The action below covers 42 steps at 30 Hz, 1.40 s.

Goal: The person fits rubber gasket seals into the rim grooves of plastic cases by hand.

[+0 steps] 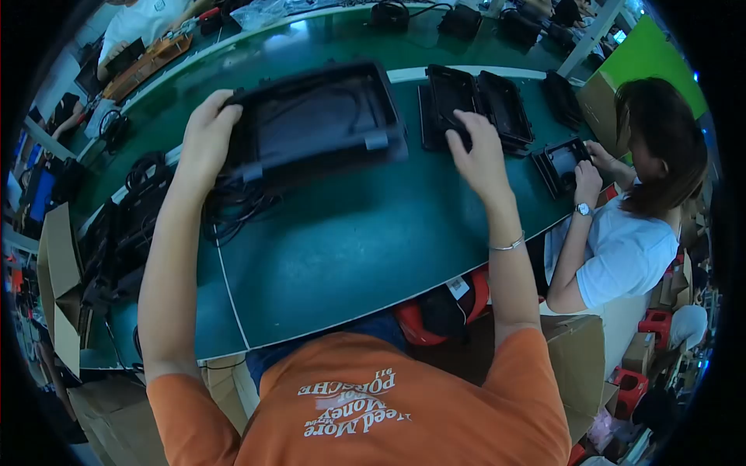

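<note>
My left hand (210, 132) is closed on the left edge of a large black plastic case (318, 167), lifted and tilted over the green table. The case's open side faces me, with a dark flat inner surface and a latch on its lower edge. My right hand (482, 151) is apart from that case, thumb and fingers spread, with nothing in it. Just beyond its fingertips lies an opened black case (503, 105) with two hollow halves. A bundle of black cable (233, 213) hangs or lies below the left end of the lifted case; whether it is attached, I cannot tell.
More black cases (128, 233) are piled at the left beside a cardboard box (62, 256). At the right a co-worker (629, 225) handles a smaller black case (561, 163). Another black case (563, 99) lies farther back. A red stool (420, 322) stands under the table's front edge.
</note>
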Motion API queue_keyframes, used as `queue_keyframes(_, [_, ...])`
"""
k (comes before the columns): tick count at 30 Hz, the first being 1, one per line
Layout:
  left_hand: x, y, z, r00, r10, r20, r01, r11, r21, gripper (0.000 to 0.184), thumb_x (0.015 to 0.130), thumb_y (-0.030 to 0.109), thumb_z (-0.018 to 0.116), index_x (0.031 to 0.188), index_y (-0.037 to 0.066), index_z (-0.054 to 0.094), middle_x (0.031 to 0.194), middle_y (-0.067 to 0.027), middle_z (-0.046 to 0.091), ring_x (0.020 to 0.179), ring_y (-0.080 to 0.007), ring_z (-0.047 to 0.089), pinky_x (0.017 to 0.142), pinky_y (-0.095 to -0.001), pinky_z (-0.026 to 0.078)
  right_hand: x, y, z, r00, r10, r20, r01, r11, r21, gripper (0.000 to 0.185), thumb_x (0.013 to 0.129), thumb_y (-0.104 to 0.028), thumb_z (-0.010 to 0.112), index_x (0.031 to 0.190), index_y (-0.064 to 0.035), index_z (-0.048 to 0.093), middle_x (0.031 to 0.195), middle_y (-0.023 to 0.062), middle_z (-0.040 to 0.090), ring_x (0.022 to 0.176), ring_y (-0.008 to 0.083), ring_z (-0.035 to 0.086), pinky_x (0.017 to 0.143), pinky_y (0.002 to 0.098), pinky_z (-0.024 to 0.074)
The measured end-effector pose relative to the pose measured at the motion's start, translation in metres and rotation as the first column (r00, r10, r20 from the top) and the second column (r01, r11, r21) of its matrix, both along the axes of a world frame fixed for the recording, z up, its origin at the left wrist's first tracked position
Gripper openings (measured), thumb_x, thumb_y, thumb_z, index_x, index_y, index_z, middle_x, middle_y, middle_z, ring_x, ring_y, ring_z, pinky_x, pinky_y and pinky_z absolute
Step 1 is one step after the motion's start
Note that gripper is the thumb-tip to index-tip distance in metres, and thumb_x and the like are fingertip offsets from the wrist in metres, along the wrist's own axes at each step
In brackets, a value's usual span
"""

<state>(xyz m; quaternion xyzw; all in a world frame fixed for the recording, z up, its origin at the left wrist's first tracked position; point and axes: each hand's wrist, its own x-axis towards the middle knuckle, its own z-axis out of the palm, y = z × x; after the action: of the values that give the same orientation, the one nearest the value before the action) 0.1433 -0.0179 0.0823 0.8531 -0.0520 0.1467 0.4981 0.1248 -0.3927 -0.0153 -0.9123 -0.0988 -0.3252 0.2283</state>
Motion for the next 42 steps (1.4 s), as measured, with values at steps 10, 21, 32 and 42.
queue_keyframes(10, [0.289,0.019,-0.084,0.827,0.365,-0.429,-0.558,0.631,-0.539,0.033,0.083,0.01,0.057,0.112,-0.007,0.059,0.104,-0.0257,0.062,0.081,-0.0407,0.067,0.061,-0.0549,0.055,0.007,0.024,-0.024,0.994,-0.1,0.039,0.104,0.981,-0.161,0.037,0.085,-0.029,0.073,0.105,-0.0001,0.062,0.105,0.0158,0.061,0.104,0.0343,0.054,0.096,0.0467,0.0381])
queue_keyframes(21, [0.258,0.008,-0.046,0.96,0.057,-0.274,-0.036,0.996,0.082,0.059,0.082,0.023,0.069,0.132,-0.005,0.052,0.127,-0.0224,0.059,0.115,-0.033,0.058,0.098,-0.0421,0.045,-0.007,0.029,-0.004,0.995,-0.031,0.09,0.032,0.999,-0.011,0.016,0.081,-0.006,0.07,0.092,-0.0021,0.059,0.096,0.0125,0.063,0.097,0.0302,0.058,0.093,0.0428,0.0387])
queue_keyframes(32, [-0.065,0.042,0.024,0.873,-0.484,-0.067,0.481,0.829,0.286,0.027,0.095,0.004,0.057,0.121,0.003,0.062,0.132,-0.0111,0.059,0.12,-0.0217,0.058,0.103,-0.0341,0.043,-0.117,0.08,0.054,0.37,0.859,-0.355,-0.856,0.463,0.229,0.018,0.075,-0.009,0.073,0.092,-0.0081,0.065,0.1,0.004,0.067,0.105,0.0252,0.064,0.109,0.0472,0.0377])
queue_keyframes(42, [-0.115,0.109,-0.026,1.0,0.012,-0.022,0.002,0.83,0.558,0.021,0.091,0.004,0.061,0.111,0.0,0.065,0.122,-0.0109,0.064,0.096,-0.0242,0.065,0.08,-0.0329,0.051,-0.052,0.146,0.088,0.579,0.777,-0.247,-0.774,0.619,0.133,0.015,0.082,-0.004,0.071,0.097,-0.0046,0.07,0.096,0.0087,0.069,0.096,0.0303,0.065,0.089,0.0391,0.048])
